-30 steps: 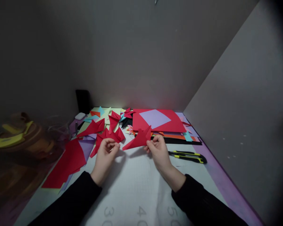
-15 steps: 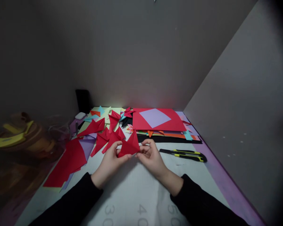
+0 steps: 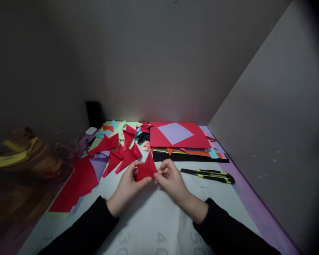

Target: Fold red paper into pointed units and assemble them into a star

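Observation:
Between my two hands is a piece of folded red paper (image 3: 145, 170), its pointed tip facing away from me. My left hand (image 3: 130, 182) grips its left side, thumb along the near edge and fingers behind. With thumb and fingertips, my right hand (image 3: 171, 180) pinches the lower right corner. Just beyond my left hand lie several folded red paper pieces (image 3: 129, 157). A black and yellow utility knife (image 3: 208, 175) rests on the mat to the right of my right hand.
Red sheets (image 3: 77, 184) lie at the left. At the back, a red sheet (image 3: 179, 142) tops a paper stack, with a lilac square (image 3: 175, 133) on it. A black phone-like slab (image 3: 94, 114) stands against the wall. A brown container (image 3: 39, 159) is at far left.
The folded red paper has come slightly lower and towards me, and its tilt has changed. My left hand has shifted a little; my right hand still pinches the right corner.

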Tool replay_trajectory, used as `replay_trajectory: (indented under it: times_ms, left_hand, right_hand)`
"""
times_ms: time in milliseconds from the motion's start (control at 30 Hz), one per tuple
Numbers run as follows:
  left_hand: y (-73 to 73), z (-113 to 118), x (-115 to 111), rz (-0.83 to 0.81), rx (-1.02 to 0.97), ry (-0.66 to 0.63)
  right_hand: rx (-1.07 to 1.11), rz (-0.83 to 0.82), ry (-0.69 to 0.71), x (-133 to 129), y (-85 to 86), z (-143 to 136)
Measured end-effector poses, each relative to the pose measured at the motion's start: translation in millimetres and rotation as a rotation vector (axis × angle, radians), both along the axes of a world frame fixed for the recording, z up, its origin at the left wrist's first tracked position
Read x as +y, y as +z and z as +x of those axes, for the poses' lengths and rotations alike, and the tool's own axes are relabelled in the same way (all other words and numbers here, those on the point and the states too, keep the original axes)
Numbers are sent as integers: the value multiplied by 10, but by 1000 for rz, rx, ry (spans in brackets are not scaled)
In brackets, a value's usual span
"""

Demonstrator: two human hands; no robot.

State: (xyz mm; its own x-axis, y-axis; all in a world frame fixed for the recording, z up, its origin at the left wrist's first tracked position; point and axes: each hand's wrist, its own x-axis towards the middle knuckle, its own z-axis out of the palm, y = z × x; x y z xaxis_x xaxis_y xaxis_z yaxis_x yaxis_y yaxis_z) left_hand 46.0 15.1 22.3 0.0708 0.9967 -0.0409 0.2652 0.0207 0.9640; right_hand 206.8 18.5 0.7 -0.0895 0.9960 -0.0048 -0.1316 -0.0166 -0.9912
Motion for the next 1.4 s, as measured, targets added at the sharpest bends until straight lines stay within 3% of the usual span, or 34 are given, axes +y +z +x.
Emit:
replay_trajectory:
  times_ms: [100, 267, 367, 500, 700, 967, 1167, 1400]
  left_hand:
    - [-19, -11, -2, -49, -7, 32]
    - [23, 3, -2, -145, -228, -25]
    - [37, 2, -4, -156, -222, -19]
    - [14, -22, -11, -78, -99, -1]
    - [1, -38, 8, 128, -55, 59]
    - [-22, -86, 78, 59, -127, 55]
    - [-51, -94, 91, 30, -145, 74]
    - [5, -104, 100, 13, -171, 102]
  right_hand:
    - [-43, -60, 32, -12, -20, 4]
    - [25, -81, 17, 31, 19, 40]
    - [-7, -83, 84, 59, 43, 65]
    - [-79, -146, 194, 62, 37, 79]
    - [-101, -150, 189, 48, 37, 72]
    - [-116, -116, 203, 43, 37, 80]
    - [-228, -23, 230, 35, 9, 85]
    - [-546, 255, 179, 14, -29, 65]
